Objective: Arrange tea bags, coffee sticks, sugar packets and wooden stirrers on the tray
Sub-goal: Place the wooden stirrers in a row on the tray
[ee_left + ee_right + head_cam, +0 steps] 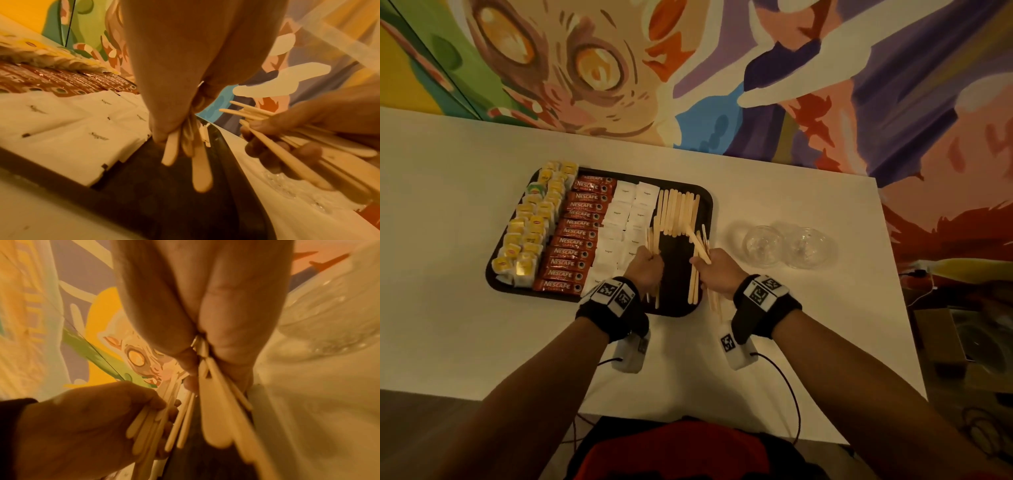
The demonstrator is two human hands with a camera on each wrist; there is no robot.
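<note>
A black tray (pixel 707 202) lies on the white table and holds columns of yellow tea bags (pixel 530 222), red coffee sticks (pixel 578 233) and white sugar packets (pixel 623 219). A row of wooden stirrers (pixel 678 212) fills its far right part. My left hand (pixel 647 263) grips a bundle of stirrers (pixel 197 162) above the tray's bare right section. My right hand (pixel 714 267) grips another bundle of stirrers (pixel 216 415) over the tray's right edge. One stirrer (pixel 693 284) lies on the tray between the hands.
Two clear glass bowls (pixel 787 246) stand on the table right of the tray. The table's right edge (pixel 893 274) is close to them, with cables and boxes beyond. A painted wall runs along the back of the table.
</note>
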